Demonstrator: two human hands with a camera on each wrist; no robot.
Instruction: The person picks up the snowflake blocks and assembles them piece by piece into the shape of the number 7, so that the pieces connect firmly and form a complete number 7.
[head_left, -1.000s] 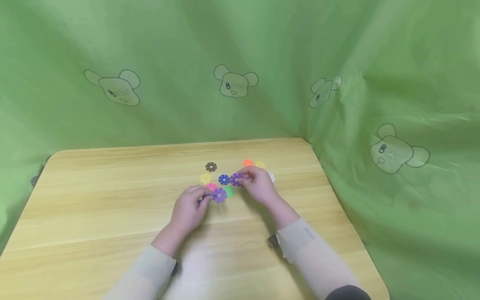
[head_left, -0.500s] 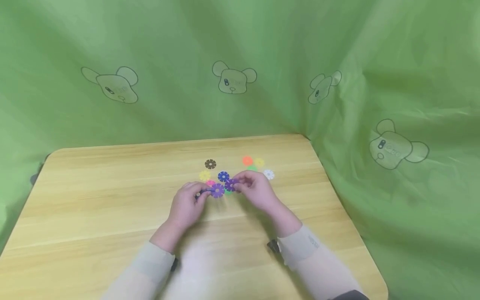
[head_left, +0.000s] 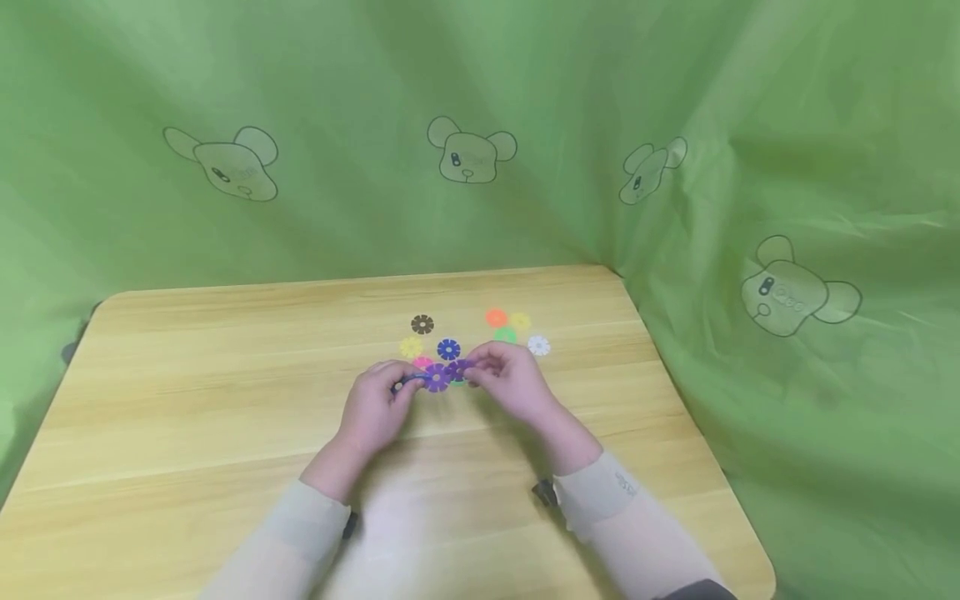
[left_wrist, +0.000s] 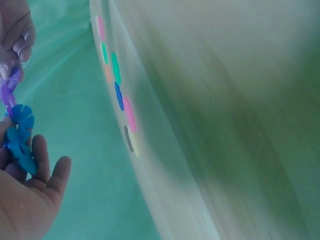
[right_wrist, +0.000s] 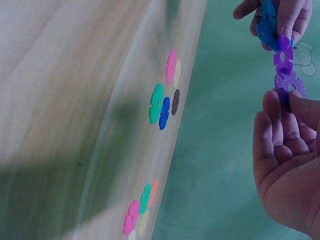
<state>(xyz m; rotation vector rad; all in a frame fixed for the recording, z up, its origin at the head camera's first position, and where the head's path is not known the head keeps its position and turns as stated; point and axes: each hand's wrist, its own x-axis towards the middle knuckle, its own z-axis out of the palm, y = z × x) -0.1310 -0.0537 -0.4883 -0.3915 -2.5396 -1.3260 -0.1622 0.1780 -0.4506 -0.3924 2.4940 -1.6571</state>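
Change over the last second: the right hand has brought its dark purple, flower-shaped, slotted plastic disc leftward and slightly down in the head frame, so that its rim now overlaps the lighter purple slotted plastic disc projecting from the left hand. The two stood apart at the start of that interval. Both are held just below mid-frame, raised over the wood-grain table.

Judgement: the work is at the joining stage, rim against rim. Whether the slots are seated cannot be told.

Fingers: right thumb and forefinger pinch the dark purple disc, the other fingers loosely bent. Left thumb and fingers grasp the linked pieces near the lighter purple disc.

View comparison: the head frame gives only a thin blue edge in the left grip; the left wrist frame, at its left edge, shows what look like two joined bright blue slotted discs. The right wrist frame, lower left, shows a flat pink slotted disc, apparently covered by the right hand in the head frame. The green slotted disc at its centre is mostly hidden from the head camera.
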